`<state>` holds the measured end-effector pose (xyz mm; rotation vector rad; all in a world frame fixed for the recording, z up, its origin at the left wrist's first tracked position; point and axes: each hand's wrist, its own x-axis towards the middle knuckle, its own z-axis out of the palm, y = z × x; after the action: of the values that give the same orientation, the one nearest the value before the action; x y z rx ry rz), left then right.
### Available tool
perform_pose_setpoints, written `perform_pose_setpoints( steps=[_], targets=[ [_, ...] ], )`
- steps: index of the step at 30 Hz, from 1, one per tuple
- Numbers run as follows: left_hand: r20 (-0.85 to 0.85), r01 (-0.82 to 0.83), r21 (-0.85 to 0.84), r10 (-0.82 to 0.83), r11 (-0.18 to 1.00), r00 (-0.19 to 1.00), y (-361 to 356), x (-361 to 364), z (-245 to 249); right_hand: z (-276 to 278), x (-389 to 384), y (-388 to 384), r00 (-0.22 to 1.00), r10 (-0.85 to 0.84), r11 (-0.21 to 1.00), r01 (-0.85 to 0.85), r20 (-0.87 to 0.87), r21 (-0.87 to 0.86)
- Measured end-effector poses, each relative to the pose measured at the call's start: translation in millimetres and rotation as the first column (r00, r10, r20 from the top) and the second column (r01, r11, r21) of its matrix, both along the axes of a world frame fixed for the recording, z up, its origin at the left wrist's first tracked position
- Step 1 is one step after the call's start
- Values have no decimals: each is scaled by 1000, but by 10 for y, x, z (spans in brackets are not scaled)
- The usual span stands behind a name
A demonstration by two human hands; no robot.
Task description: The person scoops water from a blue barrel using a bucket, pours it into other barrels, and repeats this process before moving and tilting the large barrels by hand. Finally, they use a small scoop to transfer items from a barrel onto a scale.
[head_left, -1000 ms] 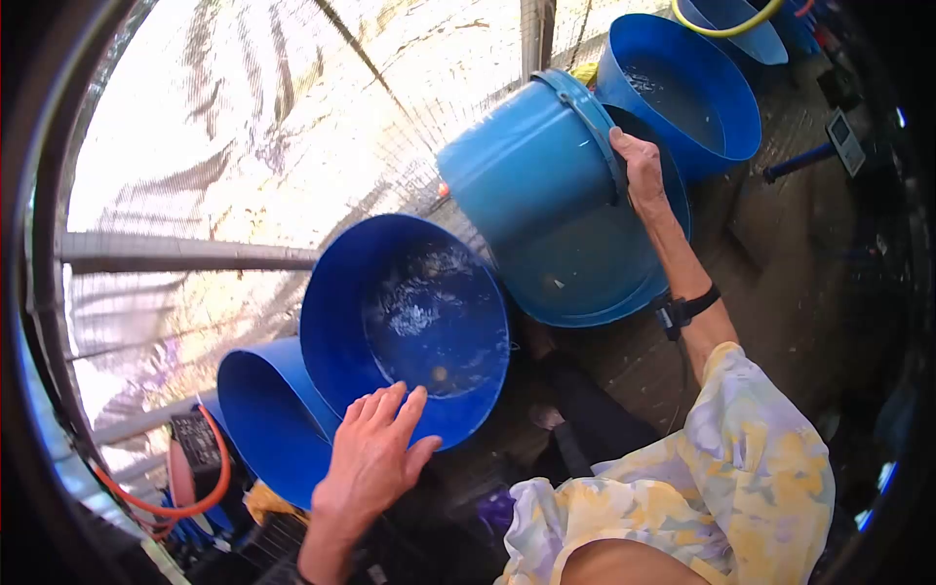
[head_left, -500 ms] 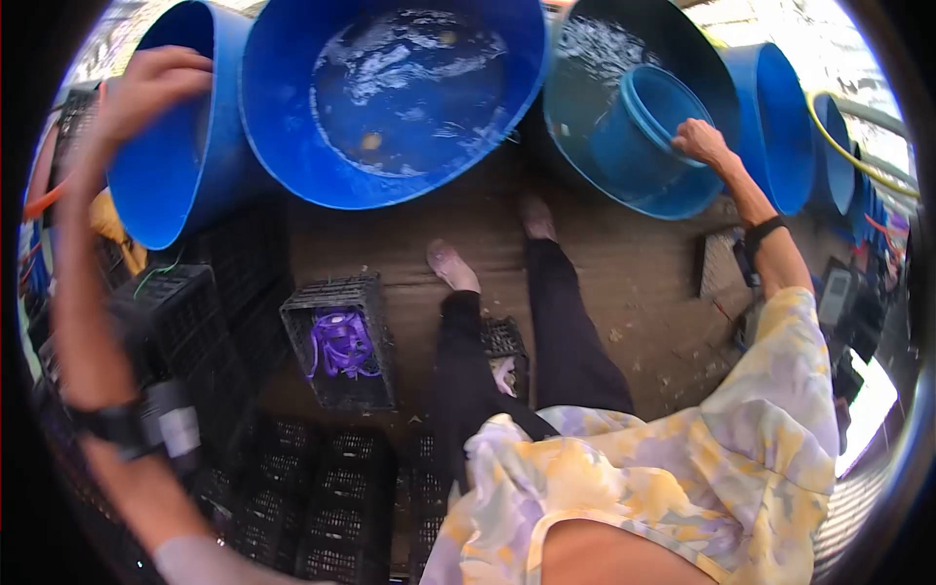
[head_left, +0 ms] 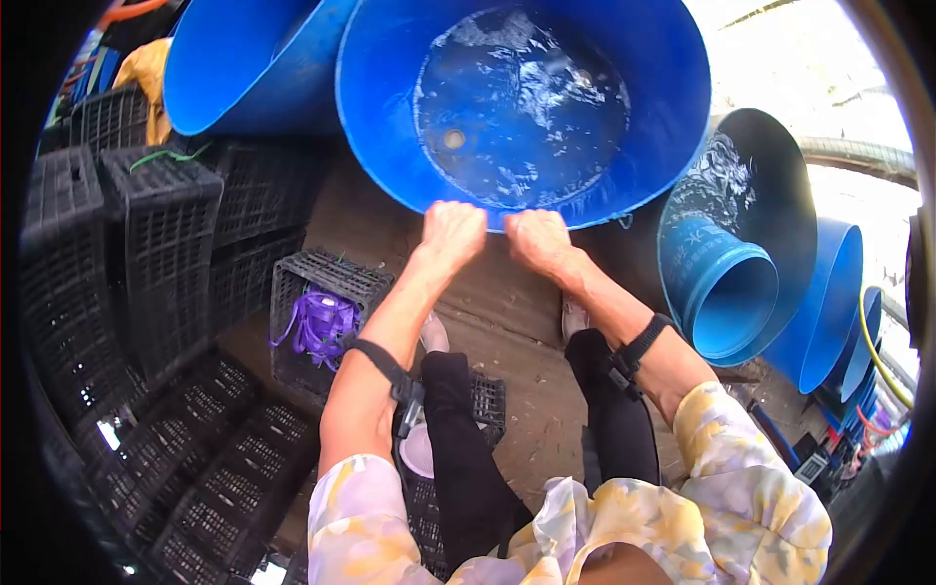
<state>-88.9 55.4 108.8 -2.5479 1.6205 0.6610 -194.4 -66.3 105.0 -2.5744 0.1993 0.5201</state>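
Blue plastic tub (head_left: 682,127), part-filled with rippling water, is standing just ahead of the feet. Left hand (head_left: 450,234) and right hand (head_left: 536,239) are clenching its near rim, side by side. Judgement: an even, slow two-handed effort is looking safest, the water being heavy and shifting.

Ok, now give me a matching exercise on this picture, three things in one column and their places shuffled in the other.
Things:
1. big blue tub
2. small blue bucket
3. purple strap

Places:
A. in a black crate
B. lying in the dark tub on the right
C. rim gripped by left hand and right hand

Pairs: 1-C, 2-B, 3-A
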Motion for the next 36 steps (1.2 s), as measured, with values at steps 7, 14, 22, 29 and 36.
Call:
perform_pose_setpoints(
  steps=[7, 14, 22, 29, 36],
  targets=[
    [-102, -57, -154, 41, 986, 994, 97, -118, -110, -52, -73, 248, 997, -74, 973, 66, -31, -219],
    [-103, -35, -224, 12, 974, 995, 408, -223, -160, -129, -202, 549, 996, -51, 955, 71, 78, -288],
    [-15, 21, -155, -24, 988, 1000, 1055, -566, -77, 7, -455, 1194, 999, 18, 965, -8, 34, -260],
    [-17, 83, 14, -83, 996, 996, 1546, -954, 63, 17, -823, 1650, 994, 103, 982, -97, 26, -161],
    [-117, 88, 121, -74, 989, 990, 2120, -1473, 231, 23, -1337, 2202, 982, 186, 982, -187, -42, -2]
  ],
)
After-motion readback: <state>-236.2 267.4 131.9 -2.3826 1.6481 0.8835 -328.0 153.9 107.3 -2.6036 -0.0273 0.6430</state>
